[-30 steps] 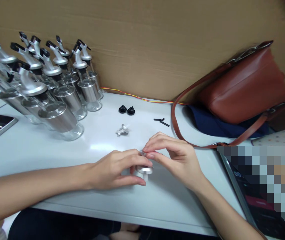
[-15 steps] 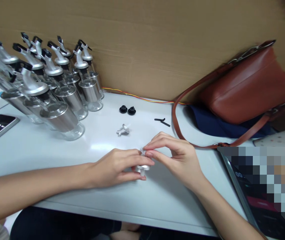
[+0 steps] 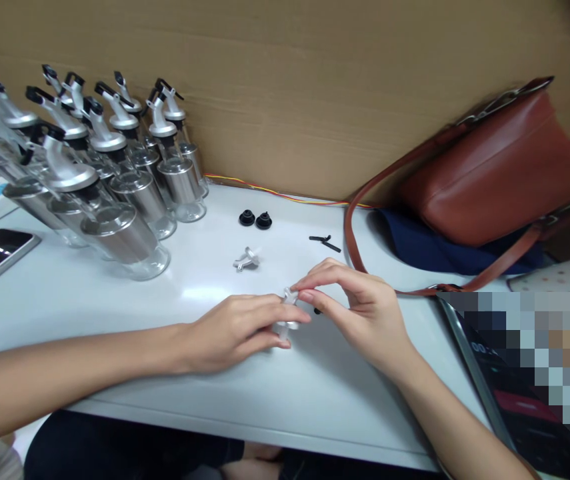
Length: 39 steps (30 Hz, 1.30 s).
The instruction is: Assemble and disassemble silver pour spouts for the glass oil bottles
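In the head view, a silver spout is held just below the centre of the frame. It is gripped by the left hand, with the thumb curled beneath and the fingers laid across its front—presumably so that the upper end is left exposed and steadied. The right hand is brought in from the lower right, thumb and forefinger nearly closed at the spout's top; whether anything small is pinched between them cannot be told.

On the table, a second silver spout is laid on its side above the hands, with two black stoppers set side by side beyond it and thin black strips placed to their right. The loose parts are apparently grouped by kind for easy reach. Bottles with spouts fitted are clustered at upper left—likely to keep the working spot free.
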{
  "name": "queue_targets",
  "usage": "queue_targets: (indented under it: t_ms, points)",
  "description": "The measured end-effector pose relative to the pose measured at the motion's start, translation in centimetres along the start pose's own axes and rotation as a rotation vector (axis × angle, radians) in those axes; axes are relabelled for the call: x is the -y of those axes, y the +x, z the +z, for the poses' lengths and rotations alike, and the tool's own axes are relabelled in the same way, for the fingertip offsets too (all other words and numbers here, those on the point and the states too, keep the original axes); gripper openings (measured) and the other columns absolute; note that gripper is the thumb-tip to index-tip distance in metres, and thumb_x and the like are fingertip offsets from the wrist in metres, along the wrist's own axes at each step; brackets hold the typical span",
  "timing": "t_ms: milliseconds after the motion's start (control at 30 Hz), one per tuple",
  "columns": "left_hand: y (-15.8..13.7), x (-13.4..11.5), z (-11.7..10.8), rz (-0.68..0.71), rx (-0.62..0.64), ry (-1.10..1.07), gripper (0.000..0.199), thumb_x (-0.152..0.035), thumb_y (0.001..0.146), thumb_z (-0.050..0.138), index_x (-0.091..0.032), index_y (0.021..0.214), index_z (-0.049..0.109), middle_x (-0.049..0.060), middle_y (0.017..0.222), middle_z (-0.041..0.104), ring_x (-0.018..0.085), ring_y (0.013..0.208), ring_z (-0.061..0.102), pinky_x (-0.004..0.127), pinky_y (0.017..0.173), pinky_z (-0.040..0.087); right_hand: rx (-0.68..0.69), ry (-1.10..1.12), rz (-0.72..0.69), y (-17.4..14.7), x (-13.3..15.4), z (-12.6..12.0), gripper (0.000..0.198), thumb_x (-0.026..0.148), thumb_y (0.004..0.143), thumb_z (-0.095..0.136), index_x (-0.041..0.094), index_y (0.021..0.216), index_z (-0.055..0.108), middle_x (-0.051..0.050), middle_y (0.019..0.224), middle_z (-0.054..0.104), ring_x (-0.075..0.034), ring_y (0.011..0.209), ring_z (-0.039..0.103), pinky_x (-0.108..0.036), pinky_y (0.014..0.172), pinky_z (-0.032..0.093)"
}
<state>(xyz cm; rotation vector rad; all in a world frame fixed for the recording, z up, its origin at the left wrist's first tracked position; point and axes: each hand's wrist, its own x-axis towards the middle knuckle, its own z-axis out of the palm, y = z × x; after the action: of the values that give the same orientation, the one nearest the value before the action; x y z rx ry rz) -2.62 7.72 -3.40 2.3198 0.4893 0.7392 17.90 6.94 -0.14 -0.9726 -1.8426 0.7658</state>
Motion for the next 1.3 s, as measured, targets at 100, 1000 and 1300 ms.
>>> queue_targets:
  t_ms: [100, 1000, 1300]
  points:
    - [0.1, -0.1, 0.0, -0.004, 0.006, 0.036, 0.026, -0.028, 0.097, 0.044, -0.018, 0.119, 0.055, 0.004, 0.091, 0.065, 0.014, 0.079, 0.061, 0.025, 0.077, 0.048, 0.011, 0.001, 0.042, 0.1, 0.2, -0.1, 0.009, 0.018, 0.084, 0.064, 0.022, 0.077, 0.067, -0.001, 0.072, 0.067, -0.016, 0.067, 0.061, -0.03, 0.065, 0.047]
    - [0.6, -0.3, -0.2, -0.032, 0.034, 0.074, 0.027, -0.027, 0.097, 0.044, -0.015, 0.119, 0.055, 0.005, 0.093, 0.066, 0.013, 0.078, 0.06, 0.024, 0.072, 0.042, 0.53, -0.569, 0.166, 0.6, -1.1, -3.6, 0.023, 0.001, 0.066, 0.057, 0.021, 0.077, 0.063, -0.002, 0.084, 0.062, -0.018, 0.075, 0.059, -0.029, 0.07, 0.046]
    - [0.3, -0.3, -0.1, 0.0, 0.001, 0.083, 0.025, -0.03, 0.099, 0.04, -0.018, 0.116, 0.053, 0.003, 0.088, 0.065, 0.012, 0.074, 0.057, 0.023, 0.071, 0.041, 0.201, -0.187, 0.089, 1.5, 0.4, -1.9, 0.005, 0.019, 0.083, 0.059, 0.02, 0.082, 0.064, -0.002, 0.079, 0.069, -0.015, 0.071, 0.062, -0.027, 0.066, 0.048]
